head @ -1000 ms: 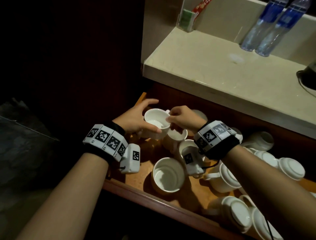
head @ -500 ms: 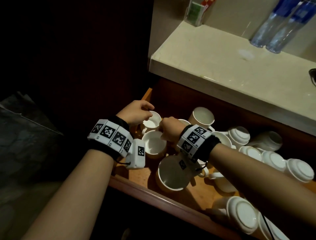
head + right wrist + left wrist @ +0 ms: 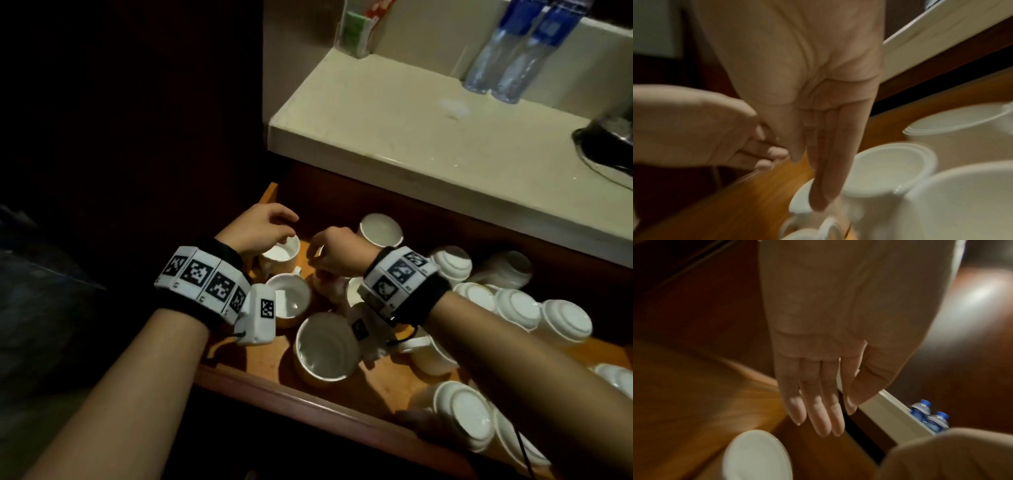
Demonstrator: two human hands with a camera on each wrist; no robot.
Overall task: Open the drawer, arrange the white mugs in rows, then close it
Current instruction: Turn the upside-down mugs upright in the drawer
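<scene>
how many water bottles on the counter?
2. Both stand side by side at the back right of the counter: left bottle, right bottle. The frame cuts off their tops; more could sit out of view.

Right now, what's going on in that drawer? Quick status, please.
Left hand open above the corner mug. Right hand open, fingers down among upright mugs. Drawer open; toppled mugs crowd its right side.

White mugs (image 3: 323, 346) lie in an orange-brown wooden drawer (image 3: 373, 387) with a darker red-brown front. The desk (image 3: 428, 137) is cream. Both wristbands (image 3: 202, 277) are white with black square-code patterns. Clear bottles (image 3: 507, 51) carry blue labels.
</scene>
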